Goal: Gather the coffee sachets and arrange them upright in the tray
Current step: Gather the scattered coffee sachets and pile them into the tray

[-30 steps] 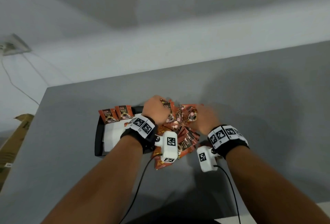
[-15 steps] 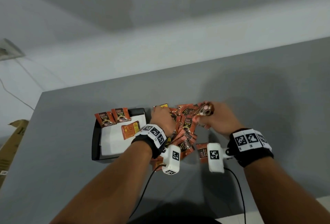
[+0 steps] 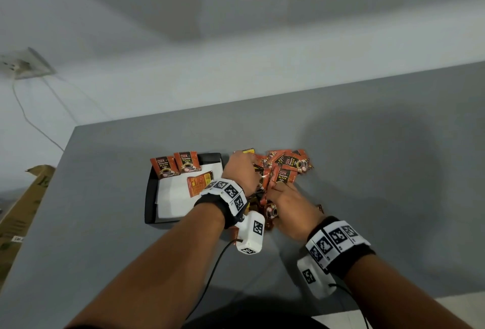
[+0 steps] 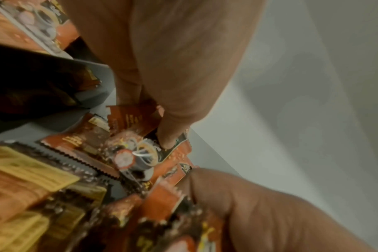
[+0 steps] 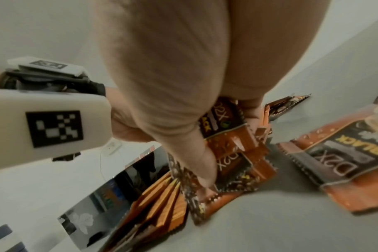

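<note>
Grey table [image 3: 367, 171] under everything, wide and bare out to the right of the right hand. Black tray [image 3: 149, 197] just left of the left hand, lined with white paper [image 3: 170, 197]; two upright D2X Black coffee sachets [image 3: 174, 167] propped along its far wall, and one sachet lying flat [image 3: 198, 183] on the paper, back side up, partly tucked under the left wrist. Cardboard box [image 3: 23, 210] well off to the left, beyond the table edge. Wall socket [image 3: 26, 64] with trailing cables up on the wall, far left.

Between the two hands — the loose heap of orange-and-black sachets [image 3: 283, 171], overlapping at all angles, spread on the table right beside the tray's right wall. A few more sachets peeking out beneath both wrists, nearer the body.

Left hand [image 3: 240, 171] knuckles up at the heap's left edge, fingers curled down into it; in the left wrist view fingertips [image 4: 171, 136] pressed onto a sachet printed with a cup [image 4: 138, 156], thumb [image 4: 237, 196] closing from the near side on the bundle. Right hand [image 3: 287, 204] at the heap's near right, fingers bent onto the packets; in the right wrist view thumb [image 5: 205, 170] and fingers pinching a small fanned stack of sachets [image 5: 233, 146] standing on edge against the table. One separate sachet [image 5: 345, 158] flat on the table just right of that hand — face up, upside down to the wrist camera.
</note>
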### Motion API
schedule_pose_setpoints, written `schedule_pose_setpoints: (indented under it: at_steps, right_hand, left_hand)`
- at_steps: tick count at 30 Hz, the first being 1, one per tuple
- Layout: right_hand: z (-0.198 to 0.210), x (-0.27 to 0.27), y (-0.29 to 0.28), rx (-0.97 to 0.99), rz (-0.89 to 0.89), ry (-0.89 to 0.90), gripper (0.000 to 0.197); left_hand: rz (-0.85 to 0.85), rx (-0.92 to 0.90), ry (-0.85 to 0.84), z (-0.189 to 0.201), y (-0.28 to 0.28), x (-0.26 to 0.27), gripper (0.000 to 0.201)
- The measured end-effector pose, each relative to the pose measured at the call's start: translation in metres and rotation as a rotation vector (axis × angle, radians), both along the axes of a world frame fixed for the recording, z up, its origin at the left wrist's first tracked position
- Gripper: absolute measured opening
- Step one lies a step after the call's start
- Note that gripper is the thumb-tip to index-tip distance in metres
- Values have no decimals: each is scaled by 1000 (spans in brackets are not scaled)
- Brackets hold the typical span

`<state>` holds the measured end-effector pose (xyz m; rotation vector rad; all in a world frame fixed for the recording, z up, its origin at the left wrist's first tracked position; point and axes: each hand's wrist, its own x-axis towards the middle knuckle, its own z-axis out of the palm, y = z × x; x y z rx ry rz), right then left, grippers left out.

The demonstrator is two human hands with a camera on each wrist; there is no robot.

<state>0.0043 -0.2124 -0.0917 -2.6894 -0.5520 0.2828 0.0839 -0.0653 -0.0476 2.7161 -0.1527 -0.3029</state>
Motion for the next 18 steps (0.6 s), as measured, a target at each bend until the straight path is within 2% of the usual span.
schedule_pose_setpoints:
  at_steps: [4,9,12,15,18]
  right_hand:
    - [7,-5,-4,153,-30,93,52]
    - [37,-7,-30,494,-265,294,49]
    - [48,-4,-53,501,-332,369,52]
    - [49,-4,-73,458,-371,489,52]
    - [45,-12,-77,243,-323,510,45]
  left_hand:
    - [-6,-62,18,7,7,-4,25]
    - [4,-190,60,31,24,-11,19]
    - [-33,-236,127,47,35,-20,20]
    - [-100,-209,204,51,44,-26,24]
    - [-213,-136,340,49,44,-32,38]
